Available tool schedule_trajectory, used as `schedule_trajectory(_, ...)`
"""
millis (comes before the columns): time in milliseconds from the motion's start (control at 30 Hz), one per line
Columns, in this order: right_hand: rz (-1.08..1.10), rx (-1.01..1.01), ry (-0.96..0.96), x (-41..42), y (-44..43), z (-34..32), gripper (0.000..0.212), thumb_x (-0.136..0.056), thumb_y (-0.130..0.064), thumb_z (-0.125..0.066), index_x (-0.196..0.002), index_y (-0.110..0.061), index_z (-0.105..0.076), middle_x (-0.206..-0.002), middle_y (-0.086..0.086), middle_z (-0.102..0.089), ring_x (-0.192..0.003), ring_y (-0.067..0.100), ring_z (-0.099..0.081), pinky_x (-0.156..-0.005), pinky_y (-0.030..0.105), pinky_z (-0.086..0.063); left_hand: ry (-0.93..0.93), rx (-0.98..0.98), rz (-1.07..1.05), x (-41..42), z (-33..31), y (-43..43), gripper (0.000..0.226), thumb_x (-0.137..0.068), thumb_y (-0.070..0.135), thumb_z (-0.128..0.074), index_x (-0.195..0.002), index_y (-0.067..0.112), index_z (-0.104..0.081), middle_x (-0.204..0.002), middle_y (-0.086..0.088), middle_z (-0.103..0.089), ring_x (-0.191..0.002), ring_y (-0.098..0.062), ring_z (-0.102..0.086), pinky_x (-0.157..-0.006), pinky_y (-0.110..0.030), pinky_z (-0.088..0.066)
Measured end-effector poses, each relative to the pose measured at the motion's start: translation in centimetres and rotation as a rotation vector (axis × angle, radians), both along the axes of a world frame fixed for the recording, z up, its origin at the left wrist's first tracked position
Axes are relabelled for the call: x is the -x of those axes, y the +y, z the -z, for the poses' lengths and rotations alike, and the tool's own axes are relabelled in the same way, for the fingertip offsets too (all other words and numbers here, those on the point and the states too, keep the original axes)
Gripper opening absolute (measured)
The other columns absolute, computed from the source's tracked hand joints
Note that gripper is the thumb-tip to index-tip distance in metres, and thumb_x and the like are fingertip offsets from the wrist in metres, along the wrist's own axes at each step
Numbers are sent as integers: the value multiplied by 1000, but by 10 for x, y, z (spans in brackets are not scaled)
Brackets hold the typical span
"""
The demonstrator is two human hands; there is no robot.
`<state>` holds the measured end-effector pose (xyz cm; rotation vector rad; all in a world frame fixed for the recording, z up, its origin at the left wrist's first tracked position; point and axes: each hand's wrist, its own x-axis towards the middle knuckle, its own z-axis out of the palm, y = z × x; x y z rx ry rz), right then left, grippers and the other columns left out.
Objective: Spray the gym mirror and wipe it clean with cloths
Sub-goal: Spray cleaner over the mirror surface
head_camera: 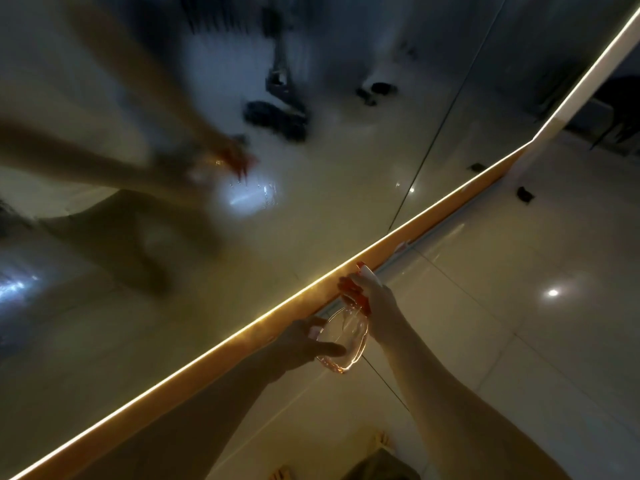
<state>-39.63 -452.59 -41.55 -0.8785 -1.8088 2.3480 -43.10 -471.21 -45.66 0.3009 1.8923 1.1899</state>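
Spray bottle [344,336] in both hands, mirror-side

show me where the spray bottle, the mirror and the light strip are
spray bottle [344,342], head view, clear body.
mirror [311,209], head view, glass face.
light strip [207,355], head view, glowing line along mirror's lower edge.

Dim, wide-angle bent view; a glowing light strip [242,332] edges the blurred mirror [311,202], floor [519,271] glare.

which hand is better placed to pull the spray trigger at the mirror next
Right, most likely. The right hand wraps the red trigger head of the spray bottle, which points toward the mirror. The left hand only cradles the clear body from below.
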Motion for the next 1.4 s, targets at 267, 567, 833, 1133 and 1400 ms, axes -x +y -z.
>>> schedule_trajectory(267, 122, -91, -36, 6, 20, -12, 31, -97, -36, -65, -104, -5, -64, -90, 13, -67, -85, 24, -66, -77, 34, -56, 34, -29, 47, 7, -3, 28, 87, -72, 50, -92, -148, 34, -52, -150, 2, -52, -128, -26, -59, -111, -48, -50)
schedule_trajectory(567, 86, -62, 6, 14, 53, -11, 48, -96, -41, -67, -114, 3, -62, -100, 20, -67, -94, 29, -68, -71, 26, -59, -23, -71, 65, 18, -5, 57, 104, -57, 59, -94, -148, 31, -54, -151, 3, -53, -129, -24, -57, -109, -49, -52)
schedule_trajectory(833, 128, -103, 40, 20, 99, -4, 46, -96, -39, -66, -118, 1, -61, -107, 24, -67, -97, 28, -69, -76, 29, -58, -5, -26, 48, 31, -3, 106, 79, -73, 41, -93, -143, 33, -58, -149, 3, -53, -130, -21, -54, -110, -46, -52)
schedule_trajectory(1133, 117, -16, -64, 48, 182, -3, 23, -99, -28, -61, -87, -8, -57, -72, 4, -55, -66, 13, -56, -64, 26, -48, -328, -96, -193, 36, -4, 185, 66, -74, 46, -86, -132, 27, -61, -137, -3, -64, -116, -29, -69, -98, -43, -58)
schedule_trajectory(1400, 93, 30, -14, 65, 264, 18, 37, -96, -29, -71, -115, 3, -69, -99, 23, -72, -92, 25, -71, -76, 28, -58, -535, -153, -402, 40, 3, 280, 65, -73, 33, -89, -131, 14, -64, -145, -18, -53, -100, -43, -75, -88, -52, -62)
